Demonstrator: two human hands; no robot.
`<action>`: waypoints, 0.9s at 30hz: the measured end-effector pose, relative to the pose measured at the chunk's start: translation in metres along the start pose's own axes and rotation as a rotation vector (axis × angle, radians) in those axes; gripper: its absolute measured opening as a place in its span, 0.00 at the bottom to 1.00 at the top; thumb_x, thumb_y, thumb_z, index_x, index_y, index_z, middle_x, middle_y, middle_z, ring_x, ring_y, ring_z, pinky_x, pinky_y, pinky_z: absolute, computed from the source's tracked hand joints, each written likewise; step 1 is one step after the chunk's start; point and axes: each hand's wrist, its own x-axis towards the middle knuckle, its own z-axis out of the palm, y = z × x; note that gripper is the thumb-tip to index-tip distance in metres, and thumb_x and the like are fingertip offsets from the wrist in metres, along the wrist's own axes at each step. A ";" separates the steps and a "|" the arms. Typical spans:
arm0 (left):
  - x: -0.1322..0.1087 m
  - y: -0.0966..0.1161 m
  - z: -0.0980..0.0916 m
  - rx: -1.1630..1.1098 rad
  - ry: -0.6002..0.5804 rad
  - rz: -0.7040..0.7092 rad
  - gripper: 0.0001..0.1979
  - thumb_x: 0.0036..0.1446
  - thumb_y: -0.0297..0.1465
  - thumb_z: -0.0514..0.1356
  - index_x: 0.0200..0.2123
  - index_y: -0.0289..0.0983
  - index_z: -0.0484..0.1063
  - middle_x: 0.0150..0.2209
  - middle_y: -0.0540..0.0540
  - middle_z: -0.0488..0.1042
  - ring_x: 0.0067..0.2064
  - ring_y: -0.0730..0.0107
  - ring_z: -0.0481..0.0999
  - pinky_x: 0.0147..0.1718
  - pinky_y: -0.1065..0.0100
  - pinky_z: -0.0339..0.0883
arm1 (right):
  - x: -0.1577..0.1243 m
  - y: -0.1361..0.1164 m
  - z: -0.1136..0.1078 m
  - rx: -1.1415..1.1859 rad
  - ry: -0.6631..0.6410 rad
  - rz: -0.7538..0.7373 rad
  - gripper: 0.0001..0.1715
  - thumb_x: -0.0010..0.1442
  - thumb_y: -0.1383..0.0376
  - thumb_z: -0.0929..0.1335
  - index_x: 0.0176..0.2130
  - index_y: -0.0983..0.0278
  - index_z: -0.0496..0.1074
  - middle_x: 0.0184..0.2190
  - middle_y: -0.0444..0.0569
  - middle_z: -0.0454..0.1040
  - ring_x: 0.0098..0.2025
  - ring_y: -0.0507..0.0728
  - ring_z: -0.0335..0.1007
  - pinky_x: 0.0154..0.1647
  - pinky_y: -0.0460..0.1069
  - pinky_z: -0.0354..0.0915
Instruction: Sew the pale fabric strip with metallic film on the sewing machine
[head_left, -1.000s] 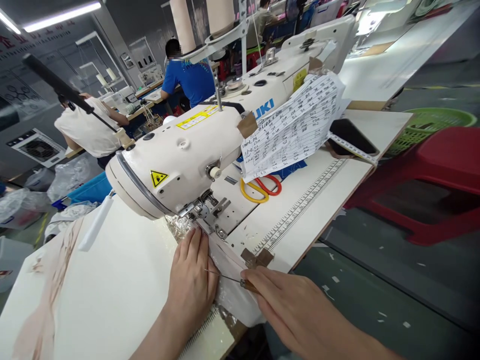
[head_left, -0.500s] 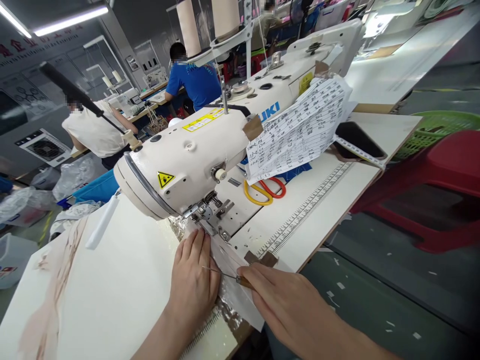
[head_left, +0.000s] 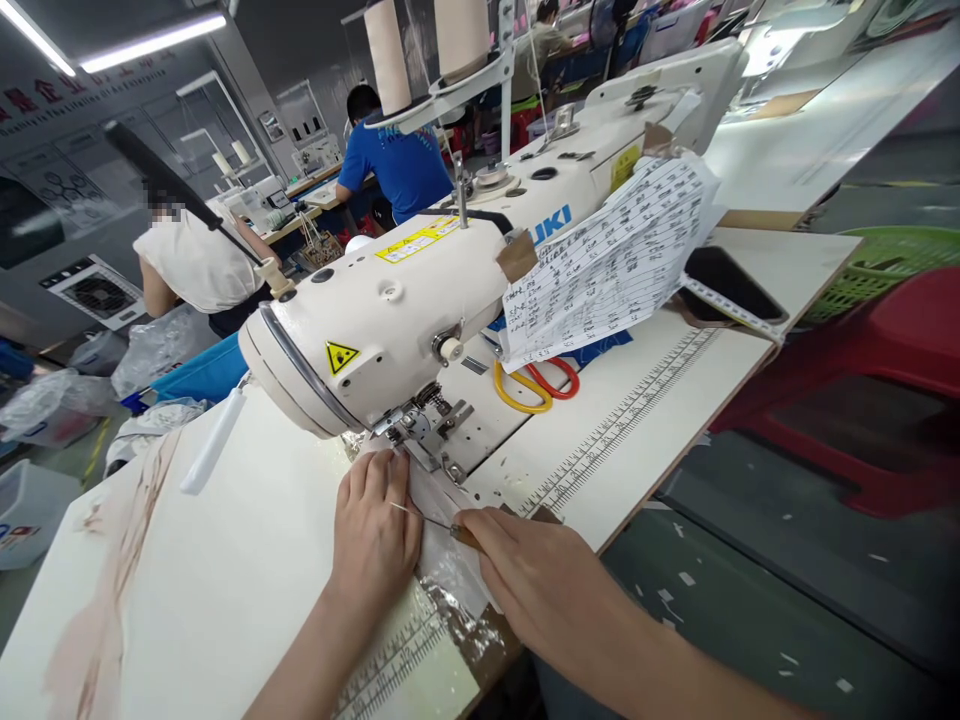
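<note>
My left hand (head_left: 373, 535) lies flat, fingers together, on a pale pink strip of fabric (head_left: 439, 500) just in front of the presser foot (head_left: 420, 435) of a white sewing machine (head_left: 390, 310). My right hand (head_left: 536, 575) pinches a thin metal awl (head_left: 431, 522) with a brown handle. The awl's tip points left across the fabric toward my left fingers. The fabric runs under the presser foot and back over the table's near edge.
Yellow and red scissors (head_left: 536, 385) lie on the white table (head_left: 637, 400) under a taped paper sheet (head_left: 607, 265). A black phone (head_left: 724, 285) lies farther right. A red stool (head_left: 885, 390) and green basket (head_left: 877, 260) stand right. Two people sit behind at other machines.
Both hands have slid forward with the fabric, closer to the presser foot. The camera view has shifted slightly, so the machine sits a little to the right.
</note>
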 end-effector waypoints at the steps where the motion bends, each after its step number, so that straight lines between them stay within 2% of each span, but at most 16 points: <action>1: 0.000 -0.003 0.001 -0.001 0.002 0.008 0.20 0.59 0.24 0.51 0.55 0.31 0.65 0.51 0.35 0.70 0.54 0.48 0.66 0.47 0.51 0.67 | 0.001 -0.001 -0.002 0.007 -0.009 0.006 0.19 0.56 0.82 0.63 0.45 0.67 0.69 0.36 0.50 0.74 0.34 0.59 0.75 0.29 0.49 0.64; 5: 0.001 -0.009 -0.001 -0.004 0.023 0.018 0.21 0.58 0.21 0.50 0.55 0.33 0.64 0.52 0.37 0.70 0.56 0.49 0.66 0.48 0.50 0.66 | -0.001 -0.001 -0.001 0.021 0.008 0.003 0.19 0.56 0.82 0.63 0.45 0.67 0.68 0.36 0.50 0.75 0.34 0.57 0.75 0.29 0.48 0.64; 10: -0.001 0.007 -0.009 -0.071 0.027 0.053 0.18 0.60 0.24 0.51 0.53 0.32 0.65 0.51 0.37 0.72 0.56 0.51 0.66 0.51 0.51 0.66 | -0.007 -0.002 0.003 -0.001 0.035 -0.012 0.17 0.57 0.81 0.63 0.43 0.67 0.67 0.34 0.49 0.74 0.33 0.57 0.74 0.30 0.48 0.63; 13: -0.003 0.017 -0.009 -0.081 0.003 0.067 0.17 0.60 0.26 0.52 0.52 0.31 0.66 0.52 0.36 0.72 0.57 0.51 0.66 0.53 0.52 0.65 | -0.009 -0.001 0.005 -0.041 0.077 -0.034 0.17 0.54 0.82 0.63 0.40 0.65 0.68 0.33 0.48 0.73 0.31 0.58 0.73 0.27 0.48 0.61; 16: -0.004 0.020 -0.007 -0.051 0.004 0.061 0.18 0.59 0.25 0.51 0.52 0.31 0.66 0.54 0.35 0.71 0.58 0.51 0.66 0.54 0.51 0.64 | -0.012 0.002 0.010 0.013 0.144 -0.056 0.18 0.54 0.82 0.61 0.39 0.65 0.67 0.32 0.47 0.73 0.30 0.57 0.72 0.26 0.48 0.61; 20: -0.006 0.019 -0.007 -0.015 -0.005 0.072 0.19 0.60 0.24 0.50 0.53 0.30 0.66 0.55 0.35 0.70 0.58 0.50 0.67 0.54 0.50 0.62 | -0.020 0.011 0.014 0.109 0.204 -0.068 0.16 0.57 0.80 0.58 0.35 0.64 0.66 0.35 0.50 0.73 0.32 0.56 0.72 0.30 0.47 0.64; 24: -0.006 0.023 -0.009 -0.014 -0.002 0.071 0.17 0.63 0.28 0.49 0.52 0.30 0.68 0.54 0.35 0.72 0.58 0.52 0.67 0.55 0.50 0.62 | -0.023 0.020 0.009 0.173 0.281 -0.046 0.16 0.62 0.77 0.55 0.39 0.64 0.66 0.36 0.50 0.75 0.33 0.56 0.73 0.31 0.48 0.65; 27: -0.006 0.027 -0.010 -0.015 -0.028 0.039 0.17 0.63 0.30 0.49 0.51 0.31 0.68 0.54 0.36 0.72 0.58 0.52 0.67 0.56 0.50 0.61 | -0.024 0.026 0.004 0.242 0.269 0.002 0.15 0.66 0.74 0.54 0.44 0.63 0.65 0.33 0.48 0.75 0.31 0.56 0.73 0.30 0.49 0.65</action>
